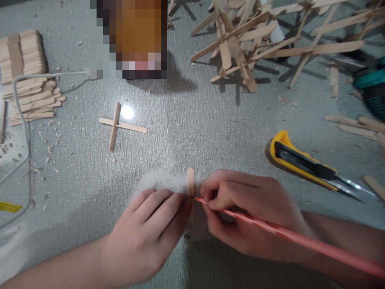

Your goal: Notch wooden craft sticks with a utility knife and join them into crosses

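Note:
A wooden craft stick (190, 178) lies upright in the view on the table, its far end showing beyond my fingers. My left hand (153, 228) is closed, fingertips pinched at the stick's middle from the left; part of the stick is hidden there. My right hand (246, 212) grips a pink pencil (258, 224), slanting down to the right across the palm. The pencil's tip touches or nearly touches the stick, close to the left fingertips. Farther up and left, two craft sticks form a cross (116, 125).
A yellow utility knife (303, 162) with its blade out lies to the right. Joined craft sticks (240, 44) are piled at the upper right. A stack of sticks (27, 56) sits at the left beside a white cable (22, 116). A blurred-out object (138, 36) stands at the top.

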A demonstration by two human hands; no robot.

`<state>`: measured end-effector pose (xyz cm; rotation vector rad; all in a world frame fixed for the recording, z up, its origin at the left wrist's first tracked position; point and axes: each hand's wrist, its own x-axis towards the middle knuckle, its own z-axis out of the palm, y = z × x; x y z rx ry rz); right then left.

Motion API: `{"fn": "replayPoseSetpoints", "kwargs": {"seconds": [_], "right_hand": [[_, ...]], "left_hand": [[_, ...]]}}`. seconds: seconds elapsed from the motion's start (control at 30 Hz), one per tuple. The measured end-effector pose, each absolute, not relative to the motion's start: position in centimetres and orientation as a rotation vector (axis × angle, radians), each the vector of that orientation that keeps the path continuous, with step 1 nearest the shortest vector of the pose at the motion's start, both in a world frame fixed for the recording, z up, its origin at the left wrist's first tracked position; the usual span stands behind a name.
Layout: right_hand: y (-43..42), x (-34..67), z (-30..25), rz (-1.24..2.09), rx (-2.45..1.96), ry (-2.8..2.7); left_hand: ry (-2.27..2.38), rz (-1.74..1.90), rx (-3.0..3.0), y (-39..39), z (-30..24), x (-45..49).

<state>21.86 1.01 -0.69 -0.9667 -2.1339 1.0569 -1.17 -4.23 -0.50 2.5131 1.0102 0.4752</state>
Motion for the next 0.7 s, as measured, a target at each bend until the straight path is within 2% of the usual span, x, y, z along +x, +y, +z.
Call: {"fn": "replayPoseSetpoints", "kwargs": {"seconds": [0.7], "right_hand": [[1.05,21.7,-0.6,1.047,-0.989,-2.121]], "left_hand": [[1.023,0.457,2.547,-4.27,-0.46,-1.03]]}}
